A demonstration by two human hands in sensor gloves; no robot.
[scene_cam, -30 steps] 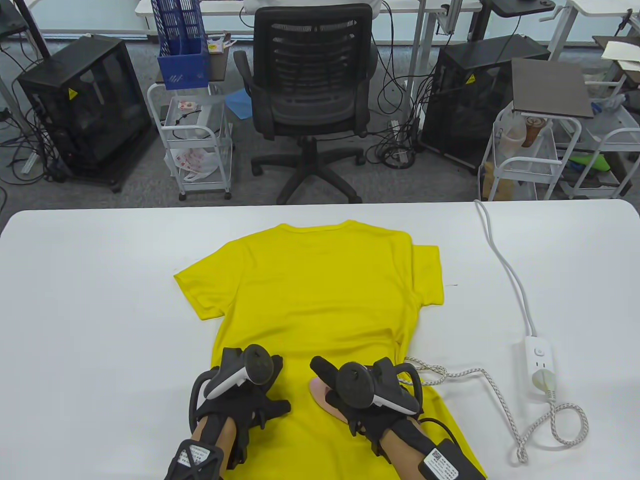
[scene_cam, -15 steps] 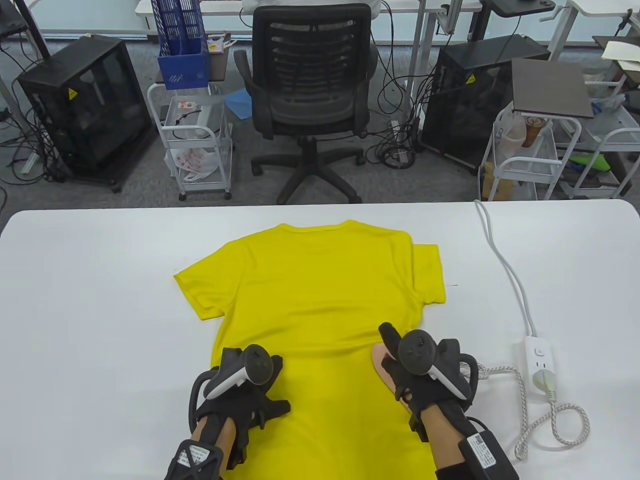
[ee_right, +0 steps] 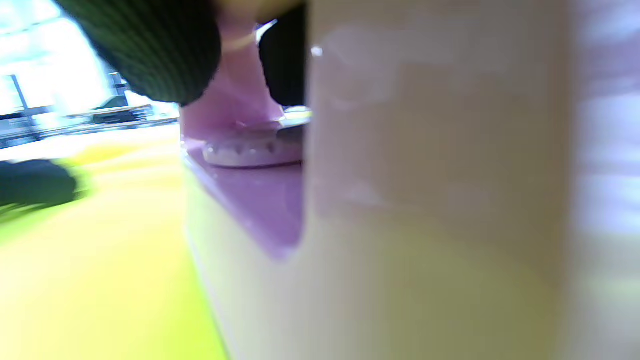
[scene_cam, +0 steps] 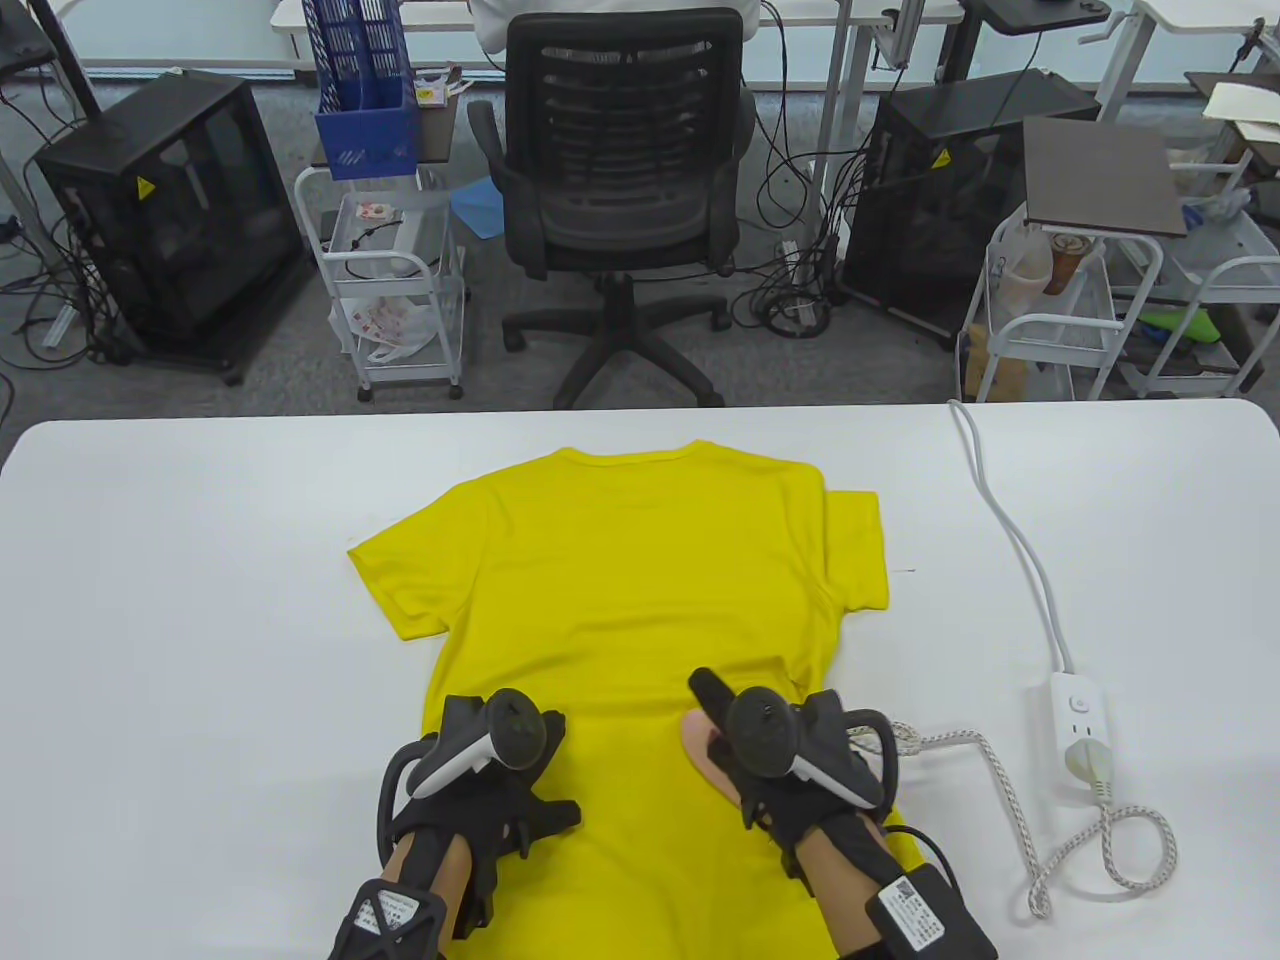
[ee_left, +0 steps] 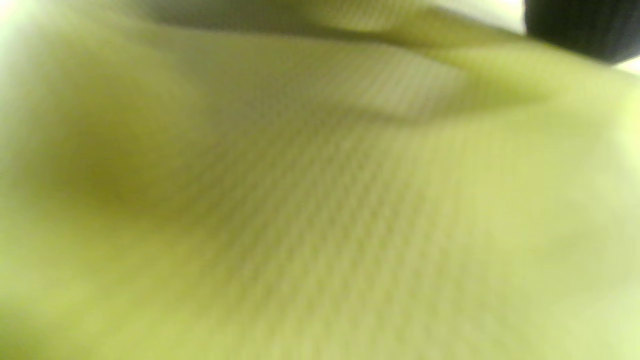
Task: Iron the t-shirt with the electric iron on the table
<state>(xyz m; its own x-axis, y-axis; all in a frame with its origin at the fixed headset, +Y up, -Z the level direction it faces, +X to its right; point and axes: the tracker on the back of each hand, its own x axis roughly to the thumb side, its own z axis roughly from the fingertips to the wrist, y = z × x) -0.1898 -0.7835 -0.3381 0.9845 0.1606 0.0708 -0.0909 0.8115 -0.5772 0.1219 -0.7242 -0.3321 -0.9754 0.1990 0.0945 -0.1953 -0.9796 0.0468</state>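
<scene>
A yellow t-shirt lies flat on the white table, collar toward the far edge. My right hand grips the handle of a pink electric iron, whose soleplate rests on the shirt's lower right part. In the right wrist view the iron's pink body fills the frame beside the yellow cloth. My left hand rests flat on the shirt's lower left part. The left wrist view shows only blurred yellow cloth.
The iron's braided cord runs right to a white power strip, whose white cable goes to the table's far edge. An office chair and carts stand beyond the table.
My right hand slid the iron right toward the shirt's side seam, then back left toward the middle. My left hand has not moved.
</scene>
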